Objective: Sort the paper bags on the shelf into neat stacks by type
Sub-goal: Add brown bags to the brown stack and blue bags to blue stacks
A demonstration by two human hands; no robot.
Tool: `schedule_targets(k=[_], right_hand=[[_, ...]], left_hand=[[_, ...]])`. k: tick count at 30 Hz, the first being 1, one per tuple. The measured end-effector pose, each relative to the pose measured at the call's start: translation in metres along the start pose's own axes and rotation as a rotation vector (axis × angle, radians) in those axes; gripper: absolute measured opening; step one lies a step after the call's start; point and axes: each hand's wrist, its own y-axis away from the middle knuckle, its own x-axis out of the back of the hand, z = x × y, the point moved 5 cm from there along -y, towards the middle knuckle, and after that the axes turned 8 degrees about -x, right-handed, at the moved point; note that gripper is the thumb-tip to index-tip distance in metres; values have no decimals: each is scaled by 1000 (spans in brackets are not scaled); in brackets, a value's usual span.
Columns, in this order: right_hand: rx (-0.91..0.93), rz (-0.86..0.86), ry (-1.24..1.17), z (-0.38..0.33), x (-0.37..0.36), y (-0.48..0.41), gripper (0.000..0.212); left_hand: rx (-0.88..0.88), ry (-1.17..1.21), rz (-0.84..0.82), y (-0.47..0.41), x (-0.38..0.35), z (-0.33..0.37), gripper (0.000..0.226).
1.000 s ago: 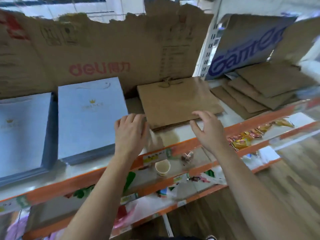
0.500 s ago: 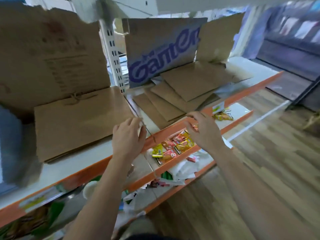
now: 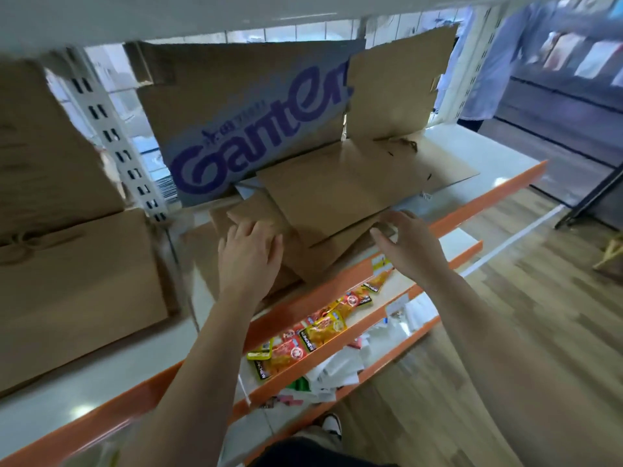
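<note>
Left hand point(image 3: 250, 256), right hand point(image 3: 409, 246) onto bags point(image 3: 332, 197)

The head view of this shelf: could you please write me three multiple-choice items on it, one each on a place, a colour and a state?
1. Where does the left hand rest?
A. on the loose brown paper bags
B. on the snack packets
C. on the floor

2. What colour is the shelf's front edge?
A. green
B. orange
C. black

3. How do the loose brown paper bags lie?
A. in one squared stack
B. upright in a row
C. fanned out, overlapping askew

Answers: 1 A, its fingers lie on the bags; 2 B, the lip is plainly orange; 3 C, their corners point different ways.
</note>
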Motion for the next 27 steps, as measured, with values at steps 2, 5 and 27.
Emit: schedule_targets(k=[2, 5, 27], right_hand=[[4, -9, -9, 15, 0, -27, 24], [39, -69, 58, 34, -3, -64, 28], [-165, -450, -129, 112, -2, -211, 81]], left_hand=[[9, -9, -4, -19, -10, 9, 33], [21, -10, -31, -40, -24, 17, 36], [549, -199, 94, -9, -41, 73, 33]])
